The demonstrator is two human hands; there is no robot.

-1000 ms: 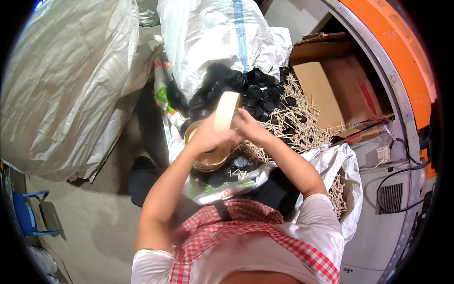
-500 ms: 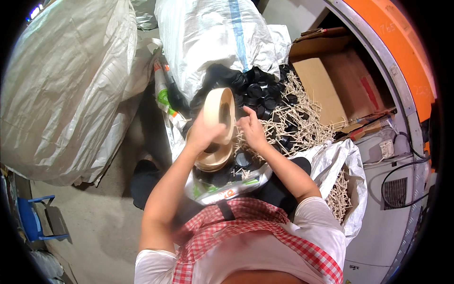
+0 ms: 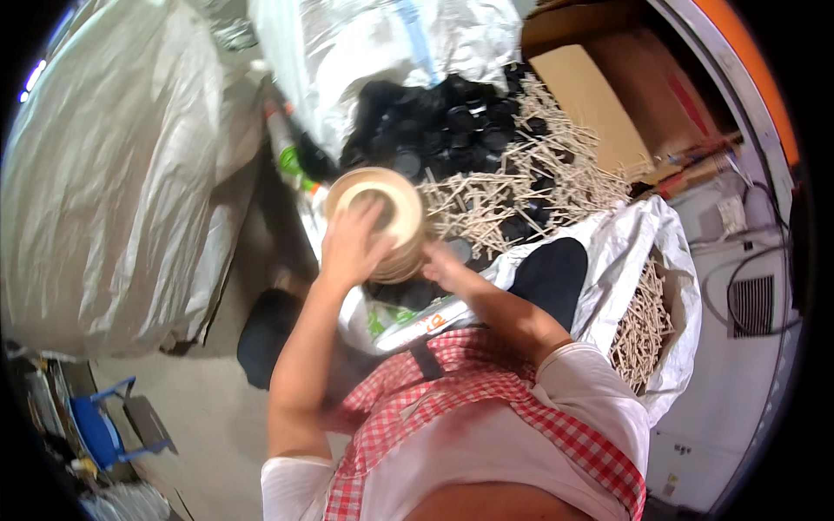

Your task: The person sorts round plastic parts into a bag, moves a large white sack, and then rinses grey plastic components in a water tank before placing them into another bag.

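Observation:
A cream ring-shaped part [image 3: 404, 204] with a round opening lies on top of a stack of similar cream rings [image 3: 400, 267] in front of me. My left hand [image 3: 350, 243] grips the top ring by its near left side, fingers over the rim into the opening. Close against the right side of the stack is my right hand [image 3: 445, 265]; motion blurs its fingers, and whether they hold anything is unclear. Just beyond the stack lie many black round caps [image 3: 460, 130] and a heap of short cream sticks [image 3: 556, 165].
A white woven sack [image 3: 382, 52] stands behind the caps. A cardboard box [image 3: 599, 104] is at the back right. Beside my right leg, an open white sack [image 3: 682, 321] holds more sticks. Large pale sacks [image 3: 113, 191] fill the left, with a blue stool [image 3: 95, 430] below them.
The ring in my left hand has gone from upright to lying flat on the stack. My right hand has lowered toward the stack's right side. The view has shifted a little.

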